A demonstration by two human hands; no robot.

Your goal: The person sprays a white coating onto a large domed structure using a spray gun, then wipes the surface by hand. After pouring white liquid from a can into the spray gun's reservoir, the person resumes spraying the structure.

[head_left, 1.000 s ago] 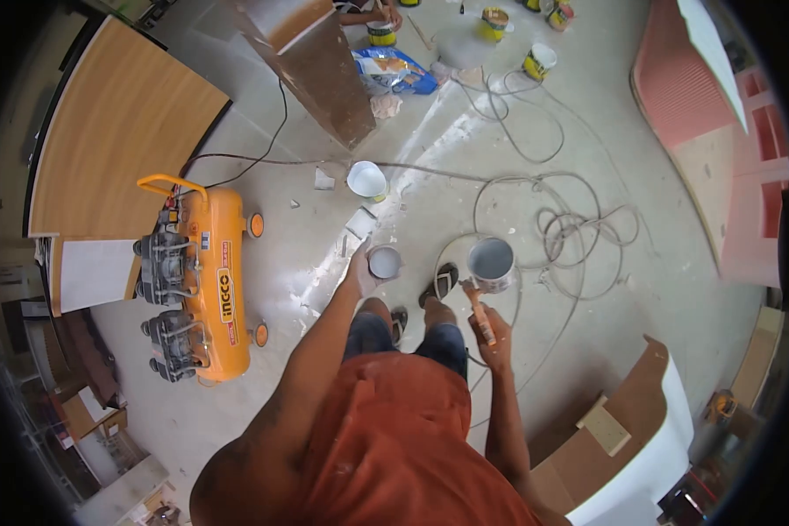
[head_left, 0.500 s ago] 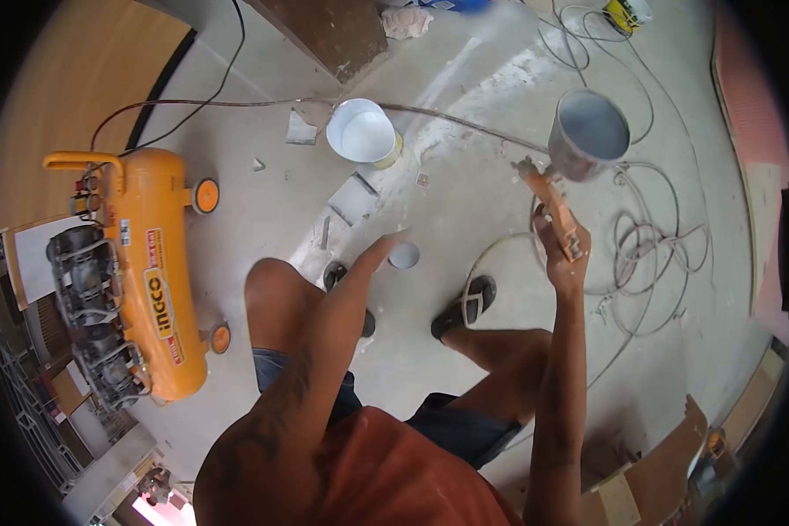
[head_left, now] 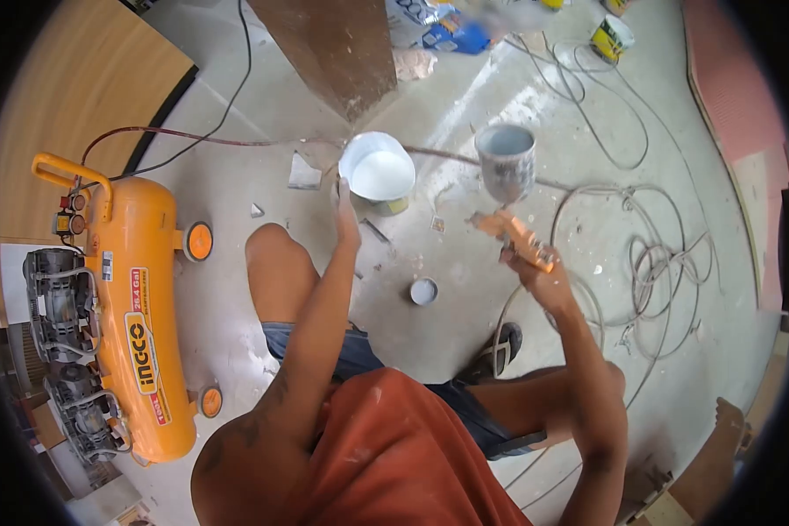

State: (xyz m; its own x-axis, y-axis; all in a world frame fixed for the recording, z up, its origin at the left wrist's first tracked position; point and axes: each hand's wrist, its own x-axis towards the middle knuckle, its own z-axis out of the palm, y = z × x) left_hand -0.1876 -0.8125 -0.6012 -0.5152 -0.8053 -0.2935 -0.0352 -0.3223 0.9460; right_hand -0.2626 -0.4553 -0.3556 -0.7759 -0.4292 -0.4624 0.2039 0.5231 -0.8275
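My left hand (head_left: 347, 209) grips the left side of a white bucket (head_left: 398, 189) holding whitish liquid, its fingers partly hidden by the rim. In my right hand (head_left: 548, 282) is an orange spray gun (head_left: 519, 238), its handle wrapped by the fingers. A paint-smeared metal cup (head_left: 508, 175) sits on top of the gun, open at the top, with a grey inside. Between my hands a small round grey lid or cup (head_left: 423, 291) rests on the floor.
An orange air compressor (head_left: 149, 324) stands at the left. Coiled hoses (head_left: 666, 263) lie at the right. A brown post (head_left: 342, 61), a blue-and-white bag (head_left: 451, 33) and a yellow tub (head_left: 611, 39) are farther back. Scraps (head_left: 304, 172) lie near the bucket.
My left hand has gone from above the small grey lid or cup to the bucket's side and taken hold. The spray gun and its cup have moved left and lower, more upright.
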